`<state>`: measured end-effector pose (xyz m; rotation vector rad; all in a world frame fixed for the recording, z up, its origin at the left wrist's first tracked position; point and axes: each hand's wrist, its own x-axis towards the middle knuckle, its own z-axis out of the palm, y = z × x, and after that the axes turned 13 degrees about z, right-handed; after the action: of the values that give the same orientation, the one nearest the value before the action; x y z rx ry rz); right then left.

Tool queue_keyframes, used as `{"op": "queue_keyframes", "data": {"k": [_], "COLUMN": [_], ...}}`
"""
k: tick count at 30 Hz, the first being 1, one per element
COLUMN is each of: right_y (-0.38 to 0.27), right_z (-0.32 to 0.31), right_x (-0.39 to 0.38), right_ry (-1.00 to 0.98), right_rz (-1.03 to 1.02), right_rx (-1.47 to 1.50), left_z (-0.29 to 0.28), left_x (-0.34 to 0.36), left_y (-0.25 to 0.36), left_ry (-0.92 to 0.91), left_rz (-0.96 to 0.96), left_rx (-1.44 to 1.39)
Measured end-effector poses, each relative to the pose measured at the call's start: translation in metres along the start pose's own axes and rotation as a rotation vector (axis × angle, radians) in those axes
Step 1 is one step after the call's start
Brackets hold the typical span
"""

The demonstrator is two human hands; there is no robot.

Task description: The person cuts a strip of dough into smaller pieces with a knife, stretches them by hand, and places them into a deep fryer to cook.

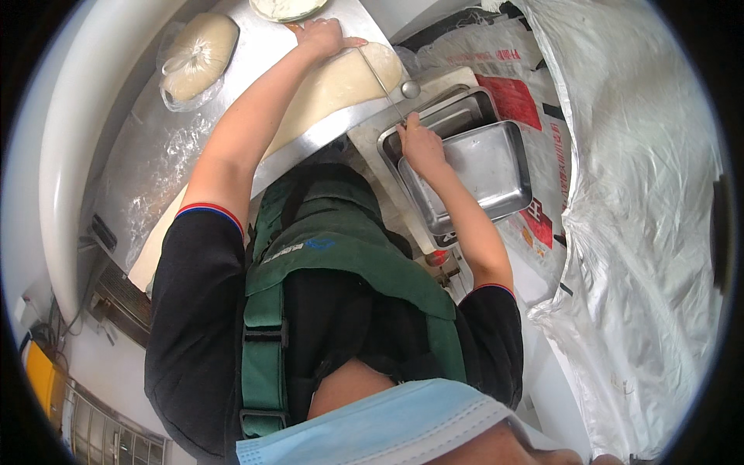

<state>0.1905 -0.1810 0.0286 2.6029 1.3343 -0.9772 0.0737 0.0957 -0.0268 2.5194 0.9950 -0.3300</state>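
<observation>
A broad sheet of pale dough [341, 85] lies along the near edge of the metal worktop [155, 167]. At its far side my left hand [320, 37] is closed, a bit of something brown showing at its fingers; one finger stretches out over the dough. My right hand [422, 145] grips the near end of a thin, straight metal rod [380, 81], just beyond the worktop's edge. The rod slants across the dough's right end, its far tip close to my left hand's stretched finger. A round dish [287, 6] of white stuff sits beside my left hand.
A lump of dough in a clear bag [201, 58] rests at the worktop's far left. Two metal trays [484, 174] overlap below my right forearm. A small round metal piece [410, 89] is at the worktop's corner. White sacks and silvery sheeting [643, 194] fill the right side.
</observation>
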Motion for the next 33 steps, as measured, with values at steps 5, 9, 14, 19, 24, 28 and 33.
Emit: {"op": "queue_keyframes", "data": {"k": [5, 9, 14, 19, 24, 28, 33], "right_y": [0.004, 0.003, -0.002, -0.005, 0.002, 0.004, -0.004], "right_z": [0.007, -0.002, -0.008, -0.008, -0.012, -0.005, -0.007], "right_x": [0.007, 0.003, -0.007, -0.009, -0.020, -0.023, -0.017], "right_ry": [0.015, 0.017, 0.010, 0.012, -0.013, 0.013, 0.061], "right_rz": [-0.017, -0.007, 0.004, 0.020, 0.055, 0.035, 0.003], "right_rx": [0.000, 0.021, 0.048, 0.071, 0.022, 0.015, 0.010], "left_z": [-0.013, -0.006, -0.009, -0.007, 0.000, 0.007, 0.007], "left_x": [0.002, 0.002, -0.002, -0.021, -0.056, -0.073, -0.067], "left_y": [0.007, 0.003, 0.005, 0.004, 0.020, 0.030, 0.037], "left_ry": [-0.036, -0.030, 0.025, 0.222, 0.550, 0.622, 0.609], "left_rz": [-0.005, -0.024, -0.016, 0.018, 0.142, 0.232, 0.263], "left_rx": [-0.017, -0.008, -0.001, -0.218, -0.216, -0.174, -0.124]}}
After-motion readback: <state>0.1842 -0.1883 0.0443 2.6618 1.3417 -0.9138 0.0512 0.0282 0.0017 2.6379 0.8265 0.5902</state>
